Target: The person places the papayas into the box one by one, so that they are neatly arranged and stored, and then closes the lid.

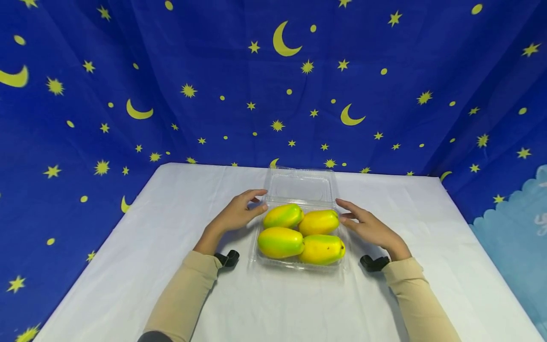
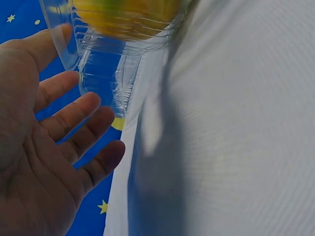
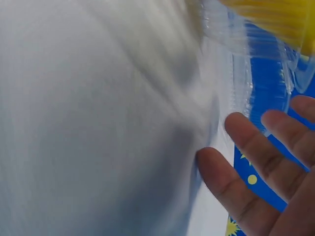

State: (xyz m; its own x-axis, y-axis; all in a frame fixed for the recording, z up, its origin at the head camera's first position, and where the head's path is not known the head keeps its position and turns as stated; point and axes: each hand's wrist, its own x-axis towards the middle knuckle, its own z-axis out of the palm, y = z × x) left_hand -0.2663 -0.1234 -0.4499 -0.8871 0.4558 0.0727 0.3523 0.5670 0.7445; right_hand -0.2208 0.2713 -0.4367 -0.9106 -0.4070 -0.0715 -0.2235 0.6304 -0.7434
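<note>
A clear plastic clamshell box lies on the table with its lid folded back, away from the person. Several oblong yellow-green fruits, like papayas, fill the base in two rows; one is the front-left fruit. My left hand is at the box's left side near the hinge, its fingers relaxed and spread; in the left wrist view its thumb overlaps the clear plastic. On the opposite side, my right hand has loosely bent fingers pointing at the box, with nothing in its grasp.
A white cloth covers the table. Behind it and at the left hangs a blue curtain with yellow moons and stars. A light blue scalloped piece is at the right edge. Black wrist mounts stick out by both sleeves.
</note>
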